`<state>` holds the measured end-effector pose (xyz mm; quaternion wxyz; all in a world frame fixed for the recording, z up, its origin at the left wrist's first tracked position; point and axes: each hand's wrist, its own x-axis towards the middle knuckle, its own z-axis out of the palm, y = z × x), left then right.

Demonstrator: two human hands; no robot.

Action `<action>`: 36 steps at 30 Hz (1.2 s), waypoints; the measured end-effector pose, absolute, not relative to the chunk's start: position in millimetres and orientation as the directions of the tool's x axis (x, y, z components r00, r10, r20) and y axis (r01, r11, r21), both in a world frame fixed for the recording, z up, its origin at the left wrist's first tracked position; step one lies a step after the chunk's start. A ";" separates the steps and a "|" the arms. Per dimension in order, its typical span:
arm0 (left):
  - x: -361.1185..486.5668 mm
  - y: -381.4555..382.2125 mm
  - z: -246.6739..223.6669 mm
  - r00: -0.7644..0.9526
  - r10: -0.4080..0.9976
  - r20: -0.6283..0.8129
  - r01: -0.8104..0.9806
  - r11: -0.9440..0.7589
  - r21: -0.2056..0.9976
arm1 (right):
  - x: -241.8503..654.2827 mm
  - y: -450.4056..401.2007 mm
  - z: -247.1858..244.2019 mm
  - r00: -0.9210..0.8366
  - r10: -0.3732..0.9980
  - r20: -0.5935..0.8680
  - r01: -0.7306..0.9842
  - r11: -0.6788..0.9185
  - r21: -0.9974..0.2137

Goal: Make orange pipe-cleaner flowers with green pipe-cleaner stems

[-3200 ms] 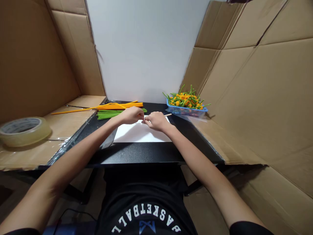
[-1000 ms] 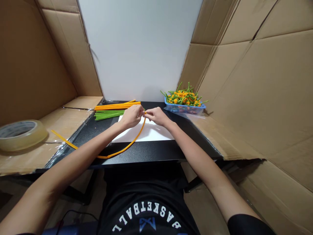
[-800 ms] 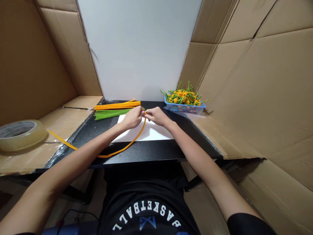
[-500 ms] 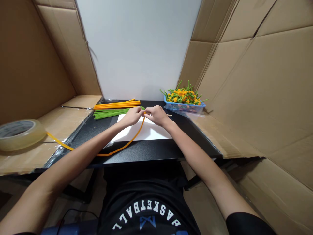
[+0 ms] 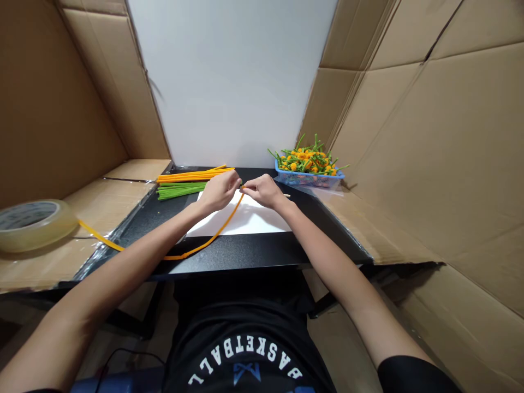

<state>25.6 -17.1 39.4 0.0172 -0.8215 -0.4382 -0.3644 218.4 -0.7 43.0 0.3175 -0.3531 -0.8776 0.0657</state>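
A long orange pipe cleaner (image 5: pixel 216 233) curves from my fingertips down across the table edge, under my left forearm and out to the left. My left hand (image 5: pixel 222 191) is closed in a pinch at its upper end, where a bit of green shows. Thumb and fingers of my right hand (image 5: pixel 265 191) pinch the same end from the other side, almost touching the left. A sheet of white paper (image 5: pixel 241 221) lies beneath both hands. The tip of a thin pale stick (image 5: pixel 286 195) pokes out beyond my right hand; whether it is held or lying there I cannot tell.
Bundles of orange pipe cleaners (image 5: pixel 188 176) and green pipe cleaners (image 5: pixel 180 190) lie behind my left hand. A blue basket (image 5: pixel 309 178) of orange-and-green pieces stands at the back right. A large tape roll (image 5: pixel 53 232) rests at left. Cardboard walls (image 5: pixel 446 136) enclose the table.
My left hand has shifted slightly up and turned at the wrist, its fingertips rising a little. The right hand stays nearly in place, and the orange pipe cleaner still hangs in the same curve.
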 end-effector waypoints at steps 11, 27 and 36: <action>15.5 -11.8 42.5 0.642 0.310 0.701 0.600 -0.773 -0.208 | 226.4 -1.6 52.4 -0.587 0.680 0.439 0.451 0.725 -0.520; 10.3 -13.0 41.0 0.724 0.369 0.583 0.530 -0.838 -0.127 | 228.1 -4.1 55.5 -0.658 0.700 0.277 0.426 0.649 -0.630; 12.0 -11.5 39.0 0.595 0.540 0.595 0.584 -0.799 0.141 | 219.8 -3.0 49.5 -0.597 0.657 0.459 0.524 0.754 -0.397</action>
